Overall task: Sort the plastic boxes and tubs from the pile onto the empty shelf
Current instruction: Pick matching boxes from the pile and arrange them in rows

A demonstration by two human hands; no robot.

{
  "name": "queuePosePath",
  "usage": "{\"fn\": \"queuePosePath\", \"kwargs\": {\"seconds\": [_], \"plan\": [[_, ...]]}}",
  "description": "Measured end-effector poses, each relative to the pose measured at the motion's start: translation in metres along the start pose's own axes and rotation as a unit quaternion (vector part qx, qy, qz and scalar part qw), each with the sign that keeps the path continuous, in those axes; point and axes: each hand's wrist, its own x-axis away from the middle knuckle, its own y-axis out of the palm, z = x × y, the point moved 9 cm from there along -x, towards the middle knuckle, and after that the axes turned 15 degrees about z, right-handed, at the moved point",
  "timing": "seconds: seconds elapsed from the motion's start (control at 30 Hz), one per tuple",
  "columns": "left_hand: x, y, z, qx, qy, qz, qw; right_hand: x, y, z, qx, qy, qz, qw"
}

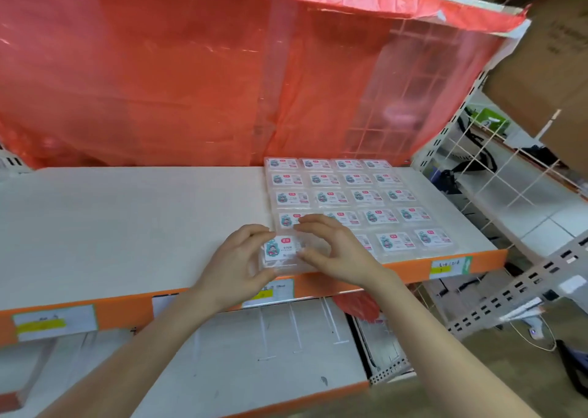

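Two grips grasp one clear labelled box (280, 249) at the front edge of the white shelf (127, 220). The left grip (235, 264) curls round its left side and the right grip (337, 252) pinches its right. It sits just beside the rows of like boxes (366, 198), before a red plastic sheet (159, 83).

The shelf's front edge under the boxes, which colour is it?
Orange: the front edge shows best in the head view, with white and yellow labels on it.
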Motion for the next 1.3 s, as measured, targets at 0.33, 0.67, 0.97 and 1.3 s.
{"fn": "queuePosePath", "kwargs": {"seconds": [0.33, 0.67, 0.97, 1.3], "plan": [[-0.004, 0.032, -0.006, -0.054, -0.043, -0.014, 0.998, 0.019, -0.019, 0.072, 0.149, 0.066, 0.078, 0.984], [0.009, 0.026, 0.009, -0.069, 0.065, 0.042, 0.995, 0.025, -0.021, 0.066, 0.206, 0.042, 0.159, 0.965], [0.016, 0.038, 0.012, -0.109, 0.13, -0.024, 0.985, 0.026, -0.021, 0.064, 0.219, 0.052, 0.152, 0.963], [0.018, 0.045, 0.015, -0.16, 0.178, -0.059, 0.969, 0.025, -0.02, 0.064, 0.221, 0.068, 0.126, 0.965]]}}
